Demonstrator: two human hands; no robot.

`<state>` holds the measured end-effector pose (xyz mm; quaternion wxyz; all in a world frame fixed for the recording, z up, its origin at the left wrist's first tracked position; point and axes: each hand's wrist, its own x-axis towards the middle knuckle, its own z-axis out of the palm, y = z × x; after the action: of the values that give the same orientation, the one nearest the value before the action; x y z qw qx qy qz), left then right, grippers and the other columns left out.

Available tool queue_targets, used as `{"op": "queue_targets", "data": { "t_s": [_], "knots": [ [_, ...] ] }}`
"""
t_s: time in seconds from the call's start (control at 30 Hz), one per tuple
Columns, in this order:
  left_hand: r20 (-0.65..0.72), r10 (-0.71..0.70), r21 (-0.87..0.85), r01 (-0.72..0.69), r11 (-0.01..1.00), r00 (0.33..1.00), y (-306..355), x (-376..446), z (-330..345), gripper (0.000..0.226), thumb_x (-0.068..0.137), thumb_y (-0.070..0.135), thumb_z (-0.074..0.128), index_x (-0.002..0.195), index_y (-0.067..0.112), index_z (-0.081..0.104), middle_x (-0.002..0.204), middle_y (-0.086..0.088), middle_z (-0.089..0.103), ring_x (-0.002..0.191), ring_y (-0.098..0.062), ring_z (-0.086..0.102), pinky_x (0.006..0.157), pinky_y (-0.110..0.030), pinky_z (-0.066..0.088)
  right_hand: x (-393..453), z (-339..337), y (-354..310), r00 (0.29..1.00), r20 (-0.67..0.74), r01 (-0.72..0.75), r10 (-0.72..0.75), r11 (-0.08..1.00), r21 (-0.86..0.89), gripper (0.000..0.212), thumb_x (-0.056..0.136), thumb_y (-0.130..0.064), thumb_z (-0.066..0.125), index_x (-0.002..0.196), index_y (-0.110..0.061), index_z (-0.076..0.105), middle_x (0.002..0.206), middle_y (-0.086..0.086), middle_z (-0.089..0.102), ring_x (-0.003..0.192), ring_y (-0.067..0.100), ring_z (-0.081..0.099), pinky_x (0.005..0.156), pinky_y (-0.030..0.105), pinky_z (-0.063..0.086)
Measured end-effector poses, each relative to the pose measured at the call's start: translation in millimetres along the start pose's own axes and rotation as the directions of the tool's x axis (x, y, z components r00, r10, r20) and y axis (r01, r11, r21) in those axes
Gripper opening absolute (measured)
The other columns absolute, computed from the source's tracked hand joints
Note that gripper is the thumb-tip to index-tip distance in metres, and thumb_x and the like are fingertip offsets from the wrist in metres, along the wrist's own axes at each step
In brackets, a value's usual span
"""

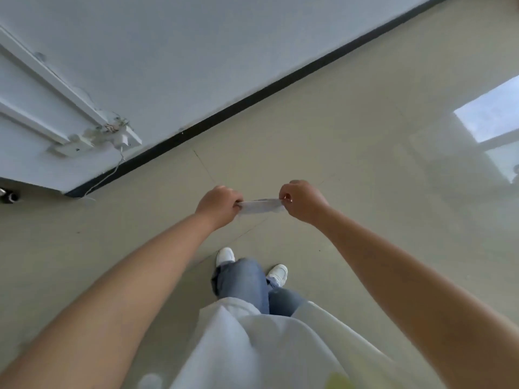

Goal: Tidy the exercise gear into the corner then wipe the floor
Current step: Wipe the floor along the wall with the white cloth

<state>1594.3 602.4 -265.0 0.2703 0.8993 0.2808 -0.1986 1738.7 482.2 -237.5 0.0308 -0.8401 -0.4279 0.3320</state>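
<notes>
interior room, bare, home or office not told apart. glossy beige tiled floor (pixel 351 141) with thin grout lines, reflecting a bright window (pixel 488 113). pale painted wall (pixel 196 51) edged by a black skirting (pixel 252 96). white surface trunking (pixel 56 77) on the wall, ending in an open socket (pixel 112 133) with a cable (pixel 112 169) trailing to the floor.

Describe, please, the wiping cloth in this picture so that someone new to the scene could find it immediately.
Start at the black skirting strip where the white wall meets the beige floor, then come down towards the person's outstretched arms. Between the left hand and right hand a small white cloth is stretched, each end pinched. It is the only thing held, above the white shoes.
</notes>
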Motion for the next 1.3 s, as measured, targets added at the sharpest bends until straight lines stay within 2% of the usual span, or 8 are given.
{"op": "queue_targets", "data": {
  "t_s": [0.27,0.4,0.57,0.7,0.93,1.07,1.17,1.3],
  "knots": [
    [0.009,-0.2,-0.19,0.198,0.962,0.98,-23,67,31,0.029,0.092,0.006,0.044,0.11,0.006,0.067,0.113,-0.011,0.067,0.112,-0.028,0.054,0.086,-0.03,0.043,105,4,18,0.97,0.223,0.12,-0.099,0.989,-0.085,0.028,0.09,-0.001,0.042,0.109,-0.001,0.064,0.114,0.017,0.061,0.107,0.028,0.055,0.071,0.018,0.028],
    [0.07,-0.262,-0.267,0.272,0.925,0.962,-50,113,52,0.026,0.088,0.003,0.043,0.098,0.0,0.067,0.106,-0.014,0.068,0.093,-0.026,0.051,0.075,-0.03,0.039,163,21,23,0.954,0.292,0.104,-0.072,0.99,-0.094,0.028,0.088,0.001,0.045,0.108,0.0,0.065,0.113,0.02,0.061,0.107,0.03,0.055,0.074,0.024,0.034],
    [0.096,-0.35,-0.353,0.361,0.863,0.932,-78,159,96,0.029,0.091,0.003,0.042,0.106,0.003,0.067,0.108,-0.013,0.066,0.108,-0.03,0.054,0.083,-0.033,0.042,223,63,40,0.915,0.4,0.119,-0.043,0.979,-0.166,0.028,0.092,-0.004,0.044,0.113,-0.004,0.063,0.117,0.015,0.061,0.11,0.026,0.055,0.084,0.024,0.039],
    [0.163,-0.422,-0.343,0.452,0.823,0.892,-98,192,157,0.023,0.087,-0.001,0.042,0.069,0.007,0.055,0.073,-0.01,0.054,0.083,-0.026,0.048,0.068,-0.032,0.035,273,113,60,0.864,0.503,0.148,-0.029,0.969,-0.2,0.031,0.091,-0.005,0.042,0.113,-0.007,0.063,0.12,0.011,0.062,0.112,0.025,0.055,0.085,0.025,0.042],
    [0.223,-0.459,-0.346,0.51,0.787,0.86,-136,279,290,0.028,0.086,-0.001,0.043,0.062,0.011,0.039,0.058,0.001,0.031,0.075,-0.021,0.04,0.065,-0.029,0.028,374,225,125,0.803,0.595,0.219,-0.036,0.946,-0.24,0.03,0.089,-0.005,0.044,0.111,-0.009,0.064,0.116,0.011,0.065,0.106,0.025,0.059,0.058,0.016,0.036],
    [0.282,-0.444,-0.362,0.523,0.772,0.85,-162,342,358,0.016,0.089,0.001,0.042,0.08,0.013,0.047,0.061,0.002,0.033,0.076,-0.021,0.042,0.067,-0.027,0.03,434,288,161,0.797,0.604,0.211,-0.024,0.948,-0.24,0.028,0.086,-0.004,0.047,0.106,-0.008,0.066,0.108,0.013,0.067,0.09,0.021,0.057,0.054,0.01,0.031],
    [0.268,-0.462,-0.298,0.529,0.795,0.845,-189,390,387,0.02,0.092,0.005,0.044,0.098,0.011,0.062,0.087,-0.008,0.06,0.095,-0.029,0.056,0.074,-0.03,0.039,482,329,182,0.813,0.581,0.203,-0.041,0.955,-0.218,0.028,0.086,-0.004,0.046,0.106,-0.007,0.066,0.093,0.008,0.06,0.082,0.017,0.051,0.052,0.012,0.033],
    [0.07,-0.562,-0.276,0.558,0.783,0.824,-242,445,399,0.024,0.092,0.007,0.044,0.105,0.002,0.063,0.105,-0.016,0.066,0.108,-0.033,0.055,0.082,-0.033,0.044,552,361,182,0.862,0.468,0.309,-0.196,0.934,-0.179,0.026,0.088,-0.006,0.047,0.107,-0.006,0.066,0.102,0.014,0.067,0.085,0.022,0.057,0.054,0.013,0.035]
  ]
}}
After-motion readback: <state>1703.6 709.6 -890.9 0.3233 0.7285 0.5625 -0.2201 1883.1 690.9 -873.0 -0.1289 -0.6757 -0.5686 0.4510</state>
